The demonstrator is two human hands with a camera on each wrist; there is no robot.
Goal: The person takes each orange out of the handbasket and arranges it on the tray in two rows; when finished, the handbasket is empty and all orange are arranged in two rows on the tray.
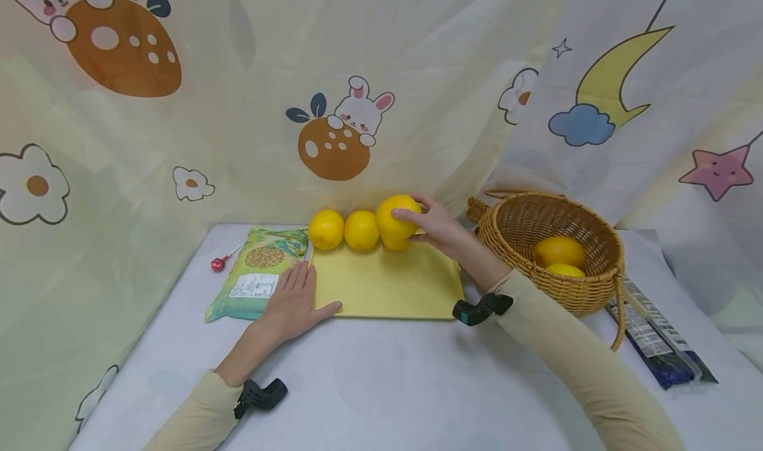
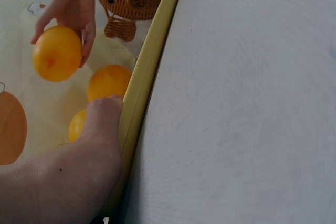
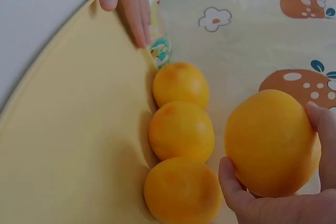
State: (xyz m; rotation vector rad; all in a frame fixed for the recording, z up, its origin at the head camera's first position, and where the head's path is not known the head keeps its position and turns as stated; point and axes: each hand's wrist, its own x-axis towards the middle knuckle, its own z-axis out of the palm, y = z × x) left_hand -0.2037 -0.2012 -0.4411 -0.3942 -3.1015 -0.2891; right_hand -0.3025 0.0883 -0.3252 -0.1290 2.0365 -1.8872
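Note:
My right hand holds an orange between thumb and fingers, lifted above the row. This round fruit looks yellow in the head view and deeper orange in the wrist views. Three similar oranges line the back edge of a yellow board; in the head view the held one partly covers the rightmost. My left hand rests with straight fingers on the board's left edge, its thumb along the front corner. Beside its fingers lies a green and yellow printed bag.
At the right stands a wicker basket with two yellow fruits inside. Dark printed packets lie beside it. A red-wrapped lollipop lies left of the bag. A printed curtain hangs close behind the board.

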